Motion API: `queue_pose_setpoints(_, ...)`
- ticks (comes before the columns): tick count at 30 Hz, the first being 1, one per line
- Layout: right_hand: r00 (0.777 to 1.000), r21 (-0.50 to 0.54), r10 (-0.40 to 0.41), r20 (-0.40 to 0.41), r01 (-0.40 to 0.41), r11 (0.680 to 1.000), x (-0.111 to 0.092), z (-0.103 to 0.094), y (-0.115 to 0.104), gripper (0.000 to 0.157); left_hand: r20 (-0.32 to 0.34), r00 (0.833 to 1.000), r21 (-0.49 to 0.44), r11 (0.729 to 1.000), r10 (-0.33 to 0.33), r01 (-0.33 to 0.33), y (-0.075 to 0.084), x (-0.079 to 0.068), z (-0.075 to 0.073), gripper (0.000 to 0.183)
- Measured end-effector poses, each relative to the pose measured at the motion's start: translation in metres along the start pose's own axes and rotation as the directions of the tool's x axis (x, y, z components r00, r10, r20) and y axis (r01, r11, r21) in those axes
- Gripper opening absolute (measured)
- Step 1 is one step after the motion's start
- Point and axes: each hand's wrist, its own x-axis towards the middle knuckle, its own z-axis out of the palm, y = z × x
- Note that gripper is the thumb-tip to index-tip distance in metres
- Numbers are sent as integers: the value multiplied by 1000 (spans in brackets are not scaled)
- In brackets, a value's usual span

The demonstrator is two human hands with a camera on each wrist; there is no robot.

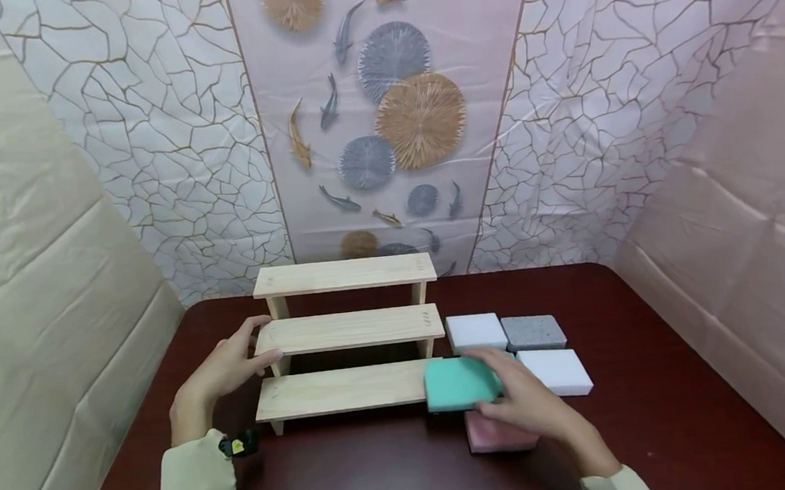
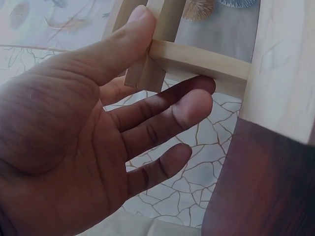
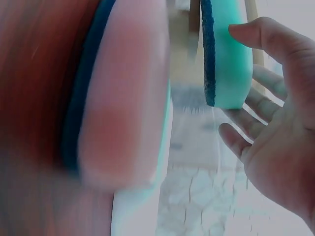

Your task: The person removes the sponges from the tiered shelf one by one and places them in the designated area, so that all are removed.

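A three-tier wooden shelf (image 1: 351, 330) stands on the table. At its left end my left hand (image 1: 225, 363) grips the middle plank, thumb at the front edge and index finger at the back; the other fingers spread loosely below in the left wrist view. My right hand (image 1: 523, 396) holds a teal sponge (image 1: 457, 384) with a dark scouring layer underneath, thumb on one side and fingers on the other. It overlaps the right end of the bottom plank in the head view. A pink sponge (image 1: 497, 433), also dark-backed, lies just below that hand.
Right of the shelf lie two white blocks (image 1: 556, 373) and a grey speckled block (image 1: 534, 332), close together on the dark red table (image 1: 355, 471). Patterned cloth (image 1: 382, 200) hangs behind the table, with beige padded panels (image 1: 729, 211) at both sides.
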Motion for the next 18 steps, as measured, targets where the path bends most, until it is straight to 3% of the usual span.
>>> queue_pose_setpoints(9,994,-84,83,-69,-89,993,-41,-42,32,74,9,1000,11,1000,-28,28,-2,-6,1,78)
queue_pose_setpoints(18,962,-134,264,-66,-271,953,-80,-75,59,72,10,1000,18,1000,3,-3,1,-1,0,79)
